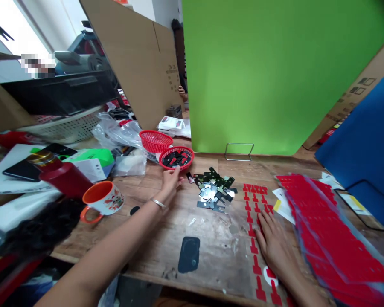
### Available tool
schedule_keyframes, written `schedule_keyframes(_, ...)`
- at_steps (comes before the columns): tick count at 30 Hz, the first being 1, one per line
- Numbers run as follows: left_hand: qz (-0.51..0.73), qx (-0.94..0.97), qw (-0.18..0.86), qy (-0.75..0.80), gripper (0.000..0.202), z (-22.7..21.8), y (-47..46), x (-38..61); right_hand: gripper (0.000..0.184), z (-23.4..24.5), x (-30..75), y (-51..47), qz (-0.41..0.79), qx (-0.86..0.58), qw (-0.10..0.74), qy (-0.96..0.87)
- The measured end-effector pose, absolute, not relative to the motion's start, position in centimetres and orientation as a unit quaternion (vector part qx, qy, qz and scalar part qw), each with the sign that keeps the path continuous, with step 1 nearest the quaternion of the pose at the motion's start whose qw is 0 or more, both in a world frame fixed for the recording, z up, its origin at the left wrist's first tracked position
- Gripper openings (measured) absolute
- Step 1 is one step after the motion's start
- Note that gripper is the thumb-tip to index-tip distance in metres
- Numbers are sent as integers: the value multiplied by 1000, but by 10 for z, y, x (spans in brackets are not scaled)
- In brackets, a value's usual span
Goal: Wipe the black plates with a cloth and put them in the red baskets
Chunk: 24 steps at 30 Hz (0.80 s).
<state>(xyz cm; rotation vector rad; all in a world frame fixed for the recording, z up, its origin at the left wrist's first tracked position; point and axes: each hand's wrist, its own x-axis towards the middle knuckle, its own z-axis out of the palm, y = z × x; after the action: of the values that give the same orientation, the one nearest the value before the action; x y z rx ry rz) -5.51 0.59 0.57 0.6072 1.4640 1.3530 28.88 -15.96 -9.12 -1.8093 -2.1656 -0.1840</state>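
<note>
My left hand (172,180) is at the near rim of a red plastic basket (192,158) that holds black flat pieces with some red on them (176,159). Its fingers are curled, and what they hold, if anything, is hidden. To its right lies a loose pile of black and shiny silver notched plates (213,190). My right hand (270,234) rests flat, fingers stretched out, on a clear sheet with rows of red T-shaped stickers (257,270). Part of the sheet is covered by that hand and forearm.
A second red basket (153,140) stands behind the first. Stacked red sheets in plastic (336,238) lie at the right. At the left are a mug (110,199), a dark red bottle (65,179) and plastic bags (118,130). A green panel (249,76) closes off the back.
</note>
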Motion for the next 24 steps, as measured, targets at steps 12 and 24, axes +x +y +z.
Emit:
schedule_keyframes(12, 546, 151, 619, 544, 27, -5, 40, -99, 48, -49, 264, -136, -41, -611, 75, -787)
schedule_keyframes(24, 515, 196, 631, 546, 26, -14, -25, -113, 50, -32, 92, -31, 29, -390, 62, -918)
